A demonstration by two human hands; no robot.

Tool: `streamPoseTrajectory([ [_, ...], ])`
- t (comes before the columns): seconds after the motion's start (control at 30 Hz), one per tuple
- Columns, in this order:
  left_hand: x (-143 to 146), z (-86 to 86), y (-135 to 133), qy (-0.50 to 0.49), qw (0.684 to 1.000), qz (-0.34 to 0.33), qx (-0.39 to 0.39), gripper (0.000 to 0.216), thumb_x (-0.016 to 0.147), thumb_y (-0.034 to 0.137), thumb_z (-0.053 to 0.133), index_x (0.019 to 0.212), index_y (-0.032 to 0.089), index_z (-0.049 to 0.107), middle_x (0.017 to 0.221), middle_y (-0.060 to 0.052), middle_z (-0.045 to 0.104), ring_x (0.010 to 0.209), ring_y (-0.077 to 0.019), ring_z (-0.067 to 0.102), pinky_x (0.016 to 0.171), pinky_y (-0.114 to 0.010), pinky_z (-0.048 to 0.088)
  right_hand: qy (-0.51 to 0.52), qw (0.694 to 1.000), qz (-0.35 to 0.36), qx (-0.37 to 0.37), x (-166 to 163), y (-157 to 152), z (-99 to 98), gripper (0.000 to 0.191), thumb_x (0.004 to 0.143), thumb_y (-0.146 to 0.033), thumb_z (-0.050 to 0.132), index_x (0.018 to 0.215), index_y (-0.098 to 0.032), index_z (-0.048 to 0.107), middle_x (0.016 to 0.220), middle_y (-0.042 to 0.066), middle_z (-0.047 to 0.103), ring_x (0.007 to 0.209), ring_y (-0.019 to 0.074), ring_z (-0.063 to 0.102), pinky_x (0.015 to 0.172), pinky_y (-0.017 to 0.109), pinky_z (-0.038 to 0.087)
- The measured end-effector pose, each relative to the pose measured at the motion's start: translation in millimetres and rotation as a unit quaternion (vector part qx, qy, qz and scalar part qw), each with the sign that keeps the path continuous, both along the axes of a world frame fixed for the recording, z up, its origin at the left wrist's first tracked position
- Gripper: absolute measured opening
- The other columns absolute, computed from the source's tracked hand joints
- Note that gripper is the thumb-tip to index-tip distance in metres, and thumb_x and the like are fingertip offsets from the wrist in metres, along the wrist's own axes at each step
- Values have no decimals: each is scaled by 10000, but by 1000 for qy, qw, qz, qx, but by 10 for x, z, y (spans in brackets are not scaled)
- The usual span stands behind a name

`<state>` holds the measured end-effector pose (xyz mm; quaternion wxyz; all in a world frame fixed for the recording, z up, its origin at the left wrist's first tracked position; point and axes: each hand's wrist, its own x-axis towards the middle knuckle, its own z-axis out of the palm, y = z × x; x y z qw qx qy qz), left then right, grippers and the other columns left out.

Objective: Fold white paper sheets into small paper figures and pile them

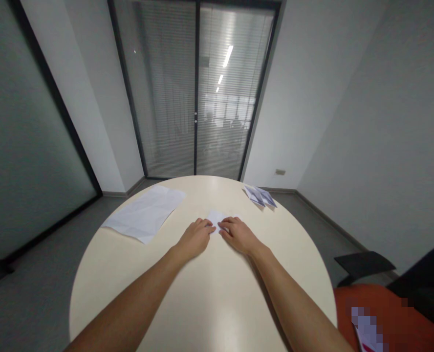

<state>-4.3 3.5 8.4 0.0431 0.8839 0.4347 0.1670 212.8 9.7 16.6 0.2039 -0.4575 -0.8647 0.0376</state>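
Both hands meet at the middle of the round desk (pixel 136 274) on a small white paper (pixel 216 216). The left hand (pixel 196 238) and the right hand (pixel 239 235) cover its near edge, so I cannot tell whether the fingers pinch it or only press. A creased sheet (pixel 146 214) lies to the left, and 2 folded papers (pixel 260 196) sit at the far right rim, too small to make out.

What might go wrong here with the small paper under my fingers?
Only the fingers of the left hand and right hand press the small paper, so it may slide on the smooth table and crease crooked. The folded papers lie close to the table's far edge; a nudge might knock them off.
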Motion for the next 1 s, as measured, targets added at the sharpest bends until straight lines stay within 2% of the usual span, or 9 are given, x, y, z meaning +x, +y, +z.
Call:
streamPoseTrajectory([
  [0.1,21,52,-36,-6,1000,4,5,334,981,208,449,1200,236,700,1229,-79,659,1148,-244,539,1012,-385,449,-12,1000,-10,4,40,19,-74,369,985,-310,513,1292,-185,674,1309,129,658,1208,253,581,1062,393,419],
  [0.2,39,81,-58,3,1000,29,9,307,999,267,448,1130,233,724,1216,-81,665,1132,-255,550,979,-391,456,-13,999,-29,1,113,52,-99,370,979,-318,520,1291,-195,677,1340,130,646,1271,253,557,1095,407,399],
  [0.5,-21,110,-36,23,986,166,11,212,969,299,521,1029,199,698,1120,-112,661,1078,-276,571,869,-380,475,2,999,-43,-7,99,18,38,225,908,-291,595,1009,-207,778,1184,100,719,1127,255,617,981,343,462],
  [0.73,-122,104,33,10,968,248,-25,301,900,467,608,1009,191,658,1098,-121,654,1094,-284,572,888,-375,459,26,998,-55,-30,145,63,15,159,868,-236,619,930,-230,766,1130,75,730,1077,235,634,947,310,463],
  [0.87,-177,84,84,-2,965,260,-35,366,845,540,647,954,192,641,1095,-118,655,1099,-296,574,890,-374,455,32,997,-64,-40,166,75,20,141,866,-258,625,907,-230,757,1087,72,733,1012,225,645,907,303,475],
  [1.0,-176,82,96,-25,969,245,-34,312,830,477,688,951,199,615,1070,-95,676,1076,-276,594,881,-353,448,36,996,-66,-46,172,77,24,134,866,-259,622,894,-224,749,1056,73,734,989,219,646,885,294,472],
])
